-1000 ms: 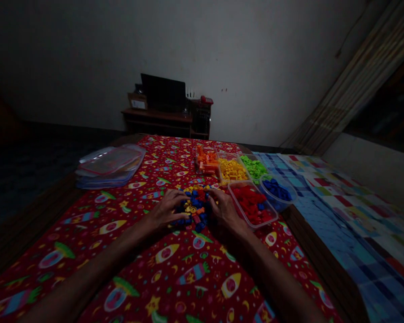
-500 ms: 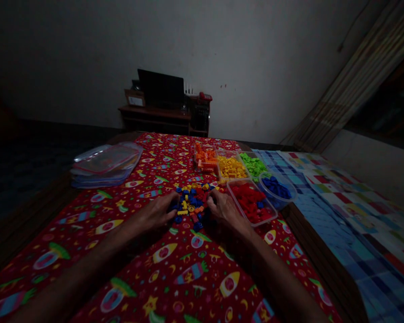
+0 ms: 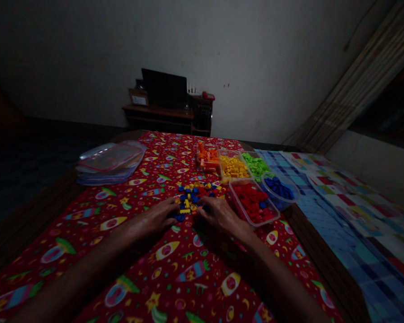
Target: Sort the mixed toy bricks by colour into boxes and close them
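A loose pile of small plastic bricks (image 3: 193,196), mostly blue, yellow and red, lies on a red rocket-print cloth (image 3: 195,273). My left hand (image 3: 155,218) rests flat at the pile's near left edge, fingertips beside a blue brick (image 3: 179,218). My right hand (image 3: 220,215) curves over the pile's near right edge, and its fingertips hide some bricks. It also lies close to a clear tub of red bricks (image 3: 252,202). Nothing shows in my left hand; dimness hides whether my right hand holds a brick.
Clear tubs of orange (image 3: 207,158), yellow (image 3: 233,167) and green (image 3: 255,165) bricks stand beyond the pile, with a bowl of blue bricks (image 3: 278,190) on the right. Stacked clear lids (image 3: 109,162) lie left. A wooden edge (image 3: 318,255) borders the cloth.
Both hands have moved from the pile's sides to its near edge and closer together. The pile looks flatter and more spread out, with more bricks showing.
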`<state>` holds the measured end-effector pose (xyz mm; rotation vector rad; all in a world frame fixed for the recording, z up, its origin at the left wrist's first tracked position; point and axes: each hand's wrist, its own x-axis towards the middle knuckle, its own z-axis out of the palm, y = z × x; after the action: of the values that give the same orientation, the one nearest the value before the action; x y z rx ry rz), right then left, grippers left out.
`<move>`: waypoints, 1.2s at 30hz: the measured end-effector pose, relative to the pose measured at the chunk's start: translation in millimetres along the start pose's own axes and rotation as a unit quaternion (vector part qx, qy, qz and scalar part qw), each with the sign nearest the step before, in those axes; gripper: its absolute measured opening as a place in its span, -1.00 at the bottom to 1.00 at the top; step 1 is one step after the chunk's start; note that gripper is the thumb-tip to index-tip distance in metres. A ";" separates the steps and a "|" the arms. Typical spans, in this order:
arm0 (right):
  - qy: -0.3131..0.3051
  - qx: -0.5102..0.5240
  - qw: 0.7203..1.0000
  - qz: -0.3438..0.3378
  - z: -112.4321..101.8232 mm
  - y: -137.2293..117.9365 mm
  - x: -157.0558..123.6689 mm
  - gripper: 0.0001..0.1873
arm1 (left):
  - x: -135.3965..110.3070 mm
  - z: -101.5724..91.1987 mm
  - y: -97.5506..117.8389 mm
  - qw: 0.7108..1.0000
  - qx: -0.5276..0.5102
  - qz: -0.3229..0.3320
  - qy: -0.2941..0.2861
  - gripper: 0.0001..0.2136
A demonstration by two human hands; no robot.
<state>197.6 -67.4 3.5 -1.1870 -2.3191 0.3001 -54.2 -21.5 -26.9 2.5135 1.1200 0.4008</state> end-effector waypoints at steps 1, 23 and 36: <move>-0.005 -0.005 1.000 -0.005 3.0 -4.1 0.5 -0.75 | 1.8 -3.6 0.2 1.000 -0.008 -0.001 -0.007 -0.77; 0.023 0.285 0.945 0.158 38.7 -23.3 43.5 -0.81 | 16.5 -22.9 7.9 0.987 -0.095 -0.132 0.016 -0.68; -0.026 0.672 0.669 0.316 40.0 -25.9 49.1 -0.56 | 15.9 -14.8 36.8 0.988 -0.064 -0.058 0.128 -0.51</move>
<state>134.4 -41.9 -2.8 -0.9760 -0.9220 1.8664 -25.7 -29.3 3.9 2.3187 1.2829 0.7537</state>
